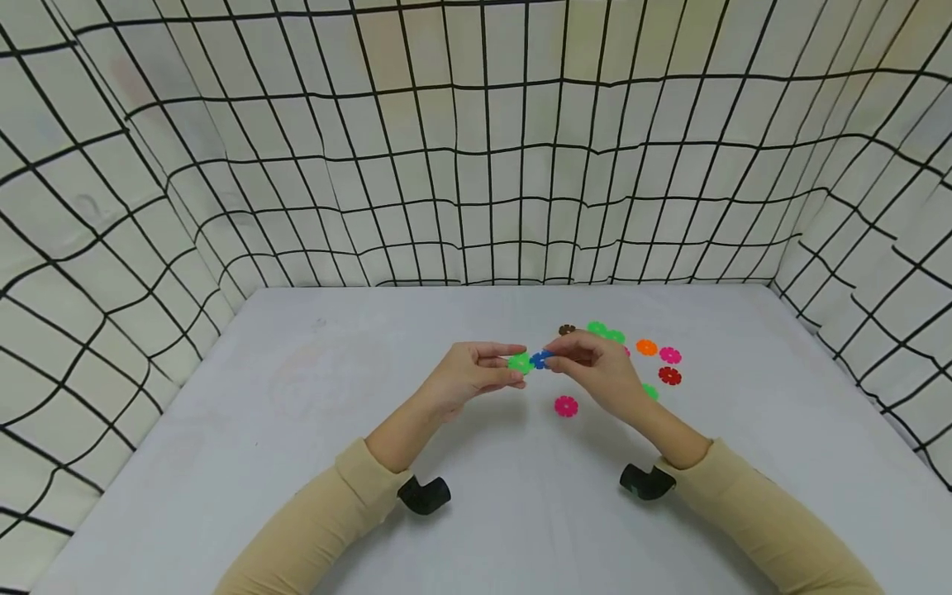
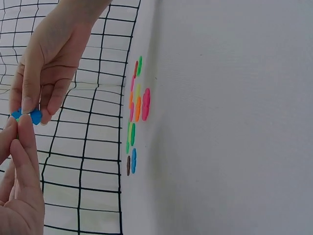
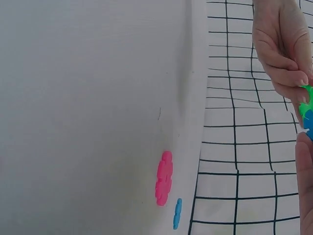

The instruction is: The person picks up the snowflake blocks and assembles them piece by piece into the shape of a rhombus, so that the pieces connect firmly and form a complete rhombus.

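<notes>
My left hand [image 1: 472, 376] pinches a green notched plastic disc [image 1: 521, 364] between thumb and fingers, held above the table. Facing it, my right hand [image 1: 598, 368] pinches a blue notched disc [image 1: 540, 359]. The two discs meet edge to edge; how deeply their slots engage cannot be told. In the left wrist view the blue disc [image 2: 35, 116] sits between both hands' fingertips, and the green one is mostly hidden. From the right wrist view, the green disc [image 3: 305, 108] and the blue disc [image 3: 308, 120] touch at the frame's right edge.
A pink disc [image 1: 566, 406] lies on the white table [image 1: 297, 397] below the hands. Behind and right of my right hand lie more discs: brown [image 1: 567, 330], green [image 1: 597, 328], orange [image 1: 646, 347], pink [image 1: 670, 355] and red [image 1: 670, 376]. Black-grid walls [image 1: 483, 165] enclose the table.
</notes>
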`<act>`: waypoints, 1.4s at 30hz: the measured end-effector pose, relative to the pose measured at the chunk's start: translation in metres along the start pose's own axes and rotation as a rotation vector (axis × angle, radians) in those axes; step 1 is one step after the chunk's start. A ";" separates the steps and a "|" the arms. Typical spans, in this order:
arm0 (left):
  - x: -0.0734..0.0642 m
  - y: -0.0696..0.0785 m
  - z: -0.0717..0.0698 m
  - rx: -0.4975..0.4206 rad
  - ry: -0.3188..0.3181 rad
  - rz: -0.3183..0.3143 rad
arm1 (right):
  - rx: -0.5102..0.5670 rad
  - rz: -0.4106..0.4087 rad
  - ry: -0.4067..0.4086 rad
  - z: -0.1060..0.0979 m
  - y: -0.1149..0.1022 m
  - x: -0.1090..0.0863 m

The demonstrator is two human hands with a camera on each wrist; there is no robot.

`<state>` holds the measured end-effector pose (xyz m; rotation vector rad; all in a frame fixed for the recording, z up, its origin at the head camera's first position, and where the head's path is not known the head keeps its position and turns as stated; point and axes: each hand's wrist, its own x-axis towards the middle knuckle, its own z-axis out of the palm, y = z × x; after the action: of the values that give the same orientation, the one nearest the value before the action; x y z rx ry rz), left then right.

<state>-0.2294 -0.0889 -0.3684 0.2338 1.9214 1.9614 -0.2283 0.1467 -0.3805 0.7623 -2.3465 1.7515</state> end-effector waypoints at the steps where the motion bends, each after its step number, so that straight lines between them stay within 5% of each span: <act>1: 0.000 0.001 0.000 0.009 0.001 0.011 | 0.009 -0.001 0.006 0.000 0.000 0.000; 26: 0.002 0.012 0.002 -0.045 -0.005 0.006 | 0.114 -0.208 0.035 0.006 -0.001 0.000; 34: 0.002 0.015 -0.002 -0.089 -0.002 -0.049 | 0.057 -0.177 0.012 0.006 -0.003 0.004; 42: 0.004 0.009 -0.003 -0.084 0.025 -0.073 | 0.031 -0.022 -0.037 0.000 0.002 0.004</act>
<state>-0.2358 -0.0898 -0.3606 0.1149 1.8321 2.0004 -0.2325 0.1459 -0.3806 0.8294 -2.3306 1.7835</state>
